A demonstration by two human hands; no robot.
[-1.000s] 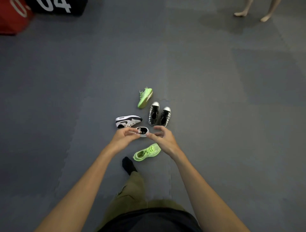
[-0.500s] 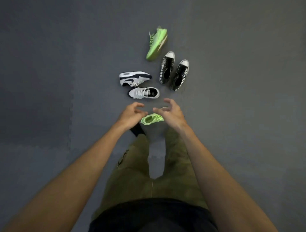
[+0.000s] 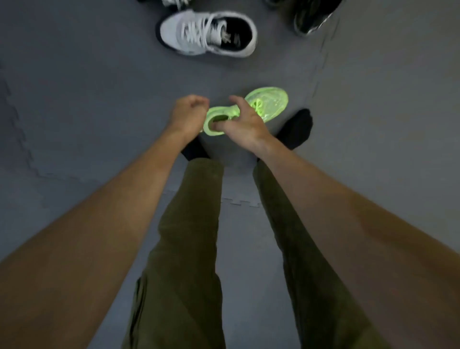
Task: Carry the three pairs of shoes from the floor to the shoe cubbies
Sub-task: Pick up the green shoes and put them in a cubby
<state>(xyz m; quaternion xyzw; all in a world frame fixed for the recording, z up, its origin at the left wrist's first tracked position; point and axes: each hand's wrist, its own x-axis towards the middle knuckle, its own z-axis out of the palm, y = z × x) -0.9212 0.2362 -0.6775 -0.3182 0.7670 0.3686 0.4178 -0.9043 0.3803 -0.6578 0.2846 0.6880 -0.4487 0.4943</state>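
A neon green shoe (image 3: pixel 270 103) lies on the grey floor just ahead of my feet, toe pointing right. My right hand (image 3: pixel 245 124) grips it at the collar, thumb inside the opening and fingers over the tongue and laces. My left hand (image 3: pixel 188 115) is curled into a fist right beside the shoe's heel, with nothing visible in it. A white and grey sneaker (image 3: pixel 206 32) sits on the floor beyond, toe to the left. A black shoe (image 3: pixel 312 18) shows at the top right, cut off by the frame's edge. The other shoes and the cubbies are out of view.
My feet in black socks (image 3: pixel 296 129) stand either side of the green shoe, below olive trousers (image 3: pixel 189 249). The floor is grey interlocking foam mat (image 3: pixel 74 124). Part of another sneaker (image 3: pixel 174 3) pokes in at the top edge.
I have bent much lower, so the shoes look bigger. Both hands dropped to the near green shoe, and my right hand has closed on its collar.
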